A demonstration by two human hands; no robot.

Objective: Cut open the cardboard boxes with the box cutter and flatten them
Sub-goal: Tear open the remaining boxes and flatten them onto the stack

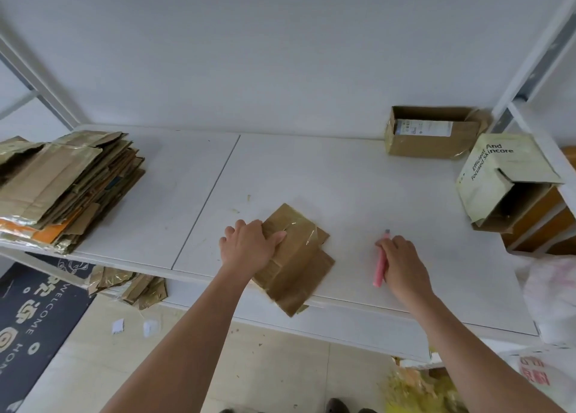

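A flattened brown cardboard box (299, 266) covered in shiny tape lies near the front edge of the white table (343, 179), one corner hanging over the edge. My left hand (249, 244) grips its left side, thumb on top. To its right, my right hand (402, 263) holds a pink box cutter (379, 266) against the tabletop, its short blade pointing away from me. An open brown box (433, 135) with a shipping label stands at the back right. A pale green box (501, 175) printed with skincare text lies tipped on its side at the right edge.
A tall stack of flattened cardboard (65, 185) fills the table's left end. Cardboard scraps (131, 285) lie on the floor below, beside a dark welcome mat (31, 313). Brown boxes (542, 225) and a white plastic bag (551, 291) crowd the right. A white wall stands behind the table.
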